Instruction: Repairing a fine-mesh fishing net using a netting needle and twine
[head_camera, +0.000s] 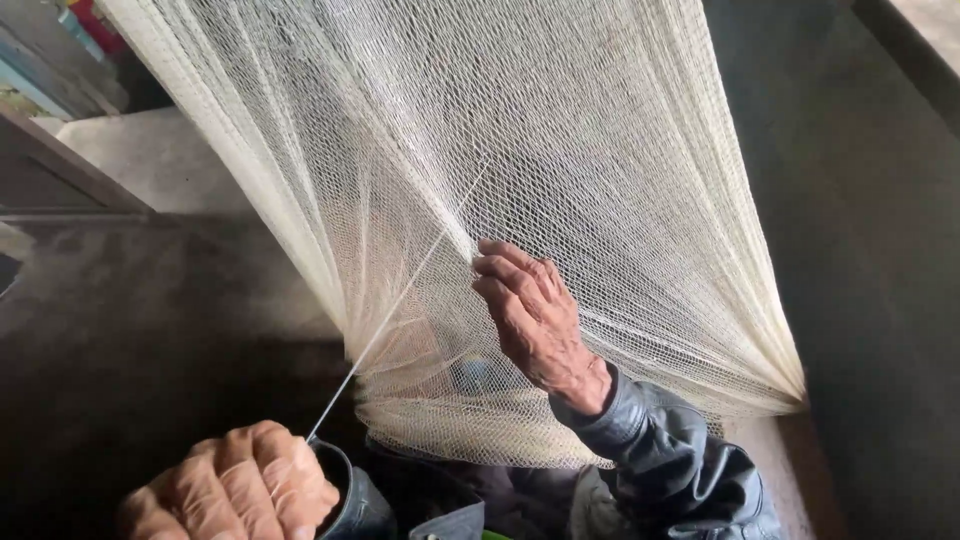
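1. The right hand (535, 315) is up against the big white net (560, 180), and its bent fingers pinch the mesh tight
2. The left hand (235, 490) is low down near the bottom edge, curled into a fist around the end of a thin white thread (395, 300)
3. The thread runs straight and tight from the left hand up to the net, just beside the right hand's fingers
4. The net hangs down from the top and spreads wide in the middle, over the person's lap
5. A dark sleeve (665, 460) covers the right arm
6. A grey wall (870, 250) stands behind the net on the right
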